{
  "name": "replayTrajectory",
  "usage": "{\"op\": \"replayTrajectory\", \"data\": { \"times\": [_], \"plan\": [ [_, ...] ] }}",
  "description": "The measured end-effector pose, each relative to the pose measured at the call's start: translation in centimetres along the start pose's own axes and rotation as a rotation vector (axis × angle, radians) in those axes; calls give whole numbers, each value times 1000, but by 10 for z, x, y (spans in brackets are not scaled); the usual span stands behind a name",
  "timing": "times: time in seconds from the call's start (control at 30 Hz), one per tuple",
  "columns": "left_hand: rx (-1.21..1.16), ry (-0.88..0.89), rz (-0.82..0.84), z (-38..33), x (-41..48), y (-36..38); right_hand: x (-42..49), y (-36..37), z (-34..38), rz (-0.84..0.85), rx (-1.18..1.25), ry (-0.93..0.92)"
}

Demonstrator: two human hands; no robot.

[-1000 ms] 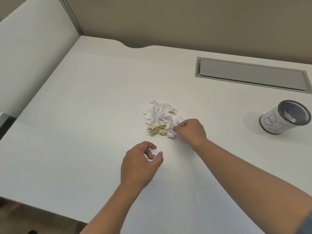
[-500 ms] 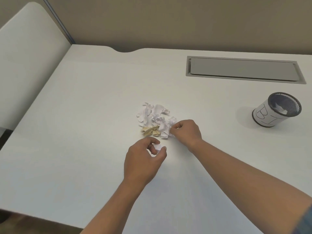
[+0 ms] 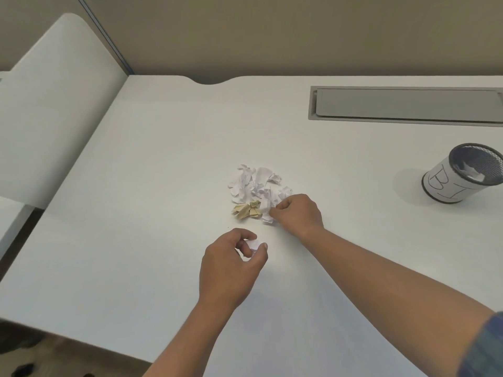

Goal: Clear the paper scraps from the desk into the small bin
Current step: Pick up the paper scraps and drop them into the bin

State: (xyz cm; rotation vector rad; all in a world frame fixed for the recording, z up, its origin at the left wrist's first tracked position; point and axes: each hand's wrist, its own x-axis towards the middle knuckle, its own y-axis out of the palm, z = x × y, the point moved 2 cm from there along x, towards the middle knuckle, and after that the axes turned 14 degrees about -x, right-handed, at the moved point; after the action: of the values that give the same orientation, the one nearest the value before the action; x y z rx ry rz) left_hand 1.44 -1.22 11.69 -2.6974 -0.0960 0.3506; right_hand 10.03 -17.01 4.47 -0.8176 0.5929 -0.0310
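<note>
Head view is looking down on a white worktop (image 3: 136,240). Nearest the camera, the left hand (image 3: 231,268) is curling its fingers and thumb round one small white scrap (image 3: 254,244), pinching it just above the surface and probably gathering it for the trip to the bin. Just beyond, the right hand (image 3: 298,213) is sitting at the near right edge of the single scrap pile (image 3: 255,186), fingers curled and pinching a white piece there (whether that piece is lifting yet, I cannot tell). The pile is lying mid-worktop, its crumpled white bits overlapping too much for an exact count, with what look like two or three tan scraps (image 3: 246,210) at its near left edge. Well apart to the right, the one small bin (image 3: 460,175) is standing with its mesh mouth open and a hand-lettered paper band round it, and at least one white piece is lying inside. Farthest back, one grey cable-tray cover (image 3: 402,103) is lying flush in the worktop.
</note>
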Motion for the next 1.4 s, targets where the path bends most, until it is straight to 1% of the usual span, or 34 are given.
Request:
{"op": "replayTrajectory", "data": {
  "times": [0.2,0.4,0.67,0.77,0.93,1.1,1.2,1.3,1.4],
  "plan": [
    [-7,-4,-9,4,1,0,0,-2,1,0,-2,17],
    [-35,-4,11,0,11,16,-4,-25,-22,-39,74,26],
    [-214,23,115,-37,34,66,-18,-87,-75,-100,358,62],
    [-240,40,183,-54,39,94,-31,-118,-93,-159,431,70],
    [-200,105,340,-97,47,155,-49,-172,-129,-310,480,67],
    [-60,282,446,-150,61,228,-46,-227,-172,-523,452,73],
    [9,327,423,-164,83,260,-43,-255,-192,-571,460,85],
    [80,285,379,-159,110,278,-38,-268,-209,-613,418,89],
    [154,258,403,-149,129,285,-28,-276,-218,-640,320,86]
  ]
}}
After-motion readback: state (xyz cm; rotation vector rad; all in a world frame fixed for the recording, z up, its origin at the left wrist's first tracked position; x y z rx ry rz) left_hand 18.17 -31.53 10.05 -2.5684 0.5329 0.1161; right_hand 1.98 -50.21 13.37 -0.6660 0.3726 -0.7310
